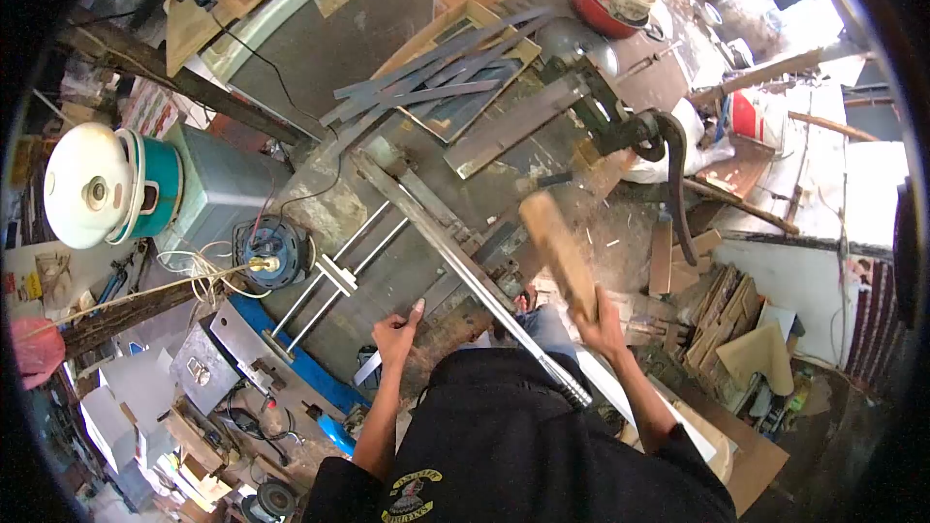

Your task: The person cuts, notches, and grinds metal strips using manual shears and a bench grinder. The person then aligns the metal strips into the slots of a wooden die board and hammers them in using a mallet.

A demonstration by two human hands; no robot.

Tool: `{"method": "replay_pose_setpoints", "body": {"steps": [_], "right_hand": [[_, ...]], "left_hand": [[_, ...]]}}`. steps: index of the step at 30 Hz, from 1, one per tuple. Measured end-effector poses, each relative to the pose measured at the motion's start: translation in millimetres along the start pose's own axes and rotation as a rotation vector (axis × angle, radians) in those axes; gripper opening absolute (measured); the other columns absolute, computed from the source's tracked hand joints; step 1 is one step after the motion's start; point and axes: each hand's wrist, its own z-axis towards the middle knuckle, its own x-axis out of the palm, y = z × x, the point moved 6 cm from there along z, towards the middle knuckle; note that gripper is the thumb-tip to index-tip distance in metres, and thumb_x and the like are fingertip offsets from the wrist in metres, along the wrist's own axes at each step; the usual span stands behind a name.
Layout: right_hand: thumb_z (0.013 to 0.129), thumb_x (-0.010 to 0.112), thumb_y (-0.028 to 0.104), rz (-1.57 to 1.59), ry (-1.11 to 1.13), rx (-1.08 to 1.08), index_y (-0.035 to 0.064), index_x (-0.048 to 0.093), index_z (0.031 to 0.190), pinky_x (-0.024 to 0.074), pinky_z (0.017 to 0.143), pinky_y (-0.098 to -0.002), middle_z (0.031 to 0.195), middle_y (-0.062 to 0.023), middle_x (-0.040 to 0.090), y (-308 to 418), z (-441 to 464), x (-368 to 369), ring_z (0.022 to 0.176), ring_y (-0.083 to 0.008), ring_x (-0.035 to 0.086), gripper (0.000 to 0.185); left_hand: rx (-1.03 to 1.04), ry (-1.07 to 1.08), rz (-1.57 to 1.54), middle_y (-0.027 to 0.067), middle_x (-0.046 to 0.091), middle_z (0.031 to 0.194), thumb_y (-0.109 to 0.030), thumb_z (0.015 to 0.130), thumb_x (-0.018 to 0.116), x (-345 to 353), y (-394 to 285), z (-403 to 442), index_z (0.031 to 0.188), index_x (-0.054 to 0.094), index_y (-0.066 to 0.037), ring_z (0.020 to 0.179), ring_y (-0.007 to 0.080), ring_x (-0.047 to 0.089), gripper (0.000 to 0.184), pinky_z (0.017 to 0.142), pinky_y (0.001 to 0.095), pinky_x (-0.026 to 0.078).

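My right hand (603, 327) is closed around the lower end of a thick, paddle-like wooden block (559, 250), which is raised and tilted over the bench edge. My left hand (395, 331) is closed at the near edge of the bench, thumb pointing up. A flat metal strip (368, 367) shows just below it and appears to run through the grip; the fingers partly hide it. Between the hands, a long metal bar (441, 244) slants across the bench toward my body.
A bench vise with a curved handle (675, 184) stands at the right. Loose metal strips (426, 87) lie at the back. A metal rod frame (337, 274) and a blue motor (266, 254) are at the left. Wood scraps (722, 315) are piled at the right.
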Motion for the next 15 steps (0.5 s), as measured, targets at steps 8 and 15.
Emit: {"method": "replay_pose_setpoints", "body": {"steps": [8, 15], "right_hand": [[0.085, 0.075, 0.033, -0.225, 0.155, -0.087, -0.0007, 0.046, 0.13, 0.0567, 0.073, -0.0499, 0.099, -0.0292, 0.069, 30, -71, -11, 0.085, -0.0471, 0.069, 0.063], [0.09, 0.067, 0.036, -0.273, 0.224, -0.051, 0.0011, 0.042, 0.129, 0.0556, 0.067, -0.053, 0.095, -0.0306, 0.066, 31, -63, -2, 0.078, -0.0489, 0.067, 0.058]], "left_hand": [[-0.046, 0.074, -0.008, 0.0034, 0.055, 0.048, -0.054, 0.074, 0.085, 3, 2, 4, 0.059, 0.069, 0.004, 0.049, 0.0125, 0.049, 0.061, 0.053, 0.0313, 0.041], [0.022, 0.012, -0.048, -0.001, 0.047, 0.047, -0.045, 0.078, 0.085, 2, -1, 4, 0.056, 0.061, 0.004, 0.049, 0.0082, 0.04, 0.059, 0.049, 0.0313, 0.033]]}}
